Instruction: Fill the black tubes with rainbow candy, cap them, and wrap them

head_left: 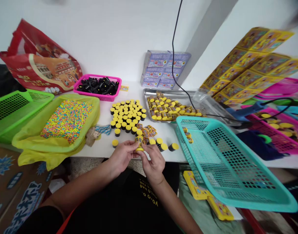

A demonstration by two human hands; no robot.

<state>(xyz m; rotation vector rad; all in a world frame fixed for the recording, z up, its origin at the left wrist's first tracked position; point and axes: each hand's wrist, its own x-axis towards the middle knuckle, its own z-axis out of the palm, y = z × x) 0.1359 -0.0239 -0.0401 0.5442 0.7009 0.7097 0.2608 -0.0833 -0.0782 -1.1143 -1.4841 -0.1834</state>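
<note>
My left hand [123,155] and my right hand [152,159] meet at the table's front edge, fingers pinched together on one small yellow-capped black tube [139,144] with a printed sticker on it. Just beyond them lie a few loose printed stickers [147,131] and several yellow-capped tubes [127,114] standing in a cluster. Three more capped tubes [167,146] lie to the right of my right hand.
A teal basket [233,170] tilts over the table edge on the right. A metal tray [149,94] holds labelled tubes. A pink basket [97,86] holds black tubes. A yellow-lined tray of coloured candy beads [67,120], a green basket [13,109] and stacked yellow boxes [253,61] surround them.
</note>
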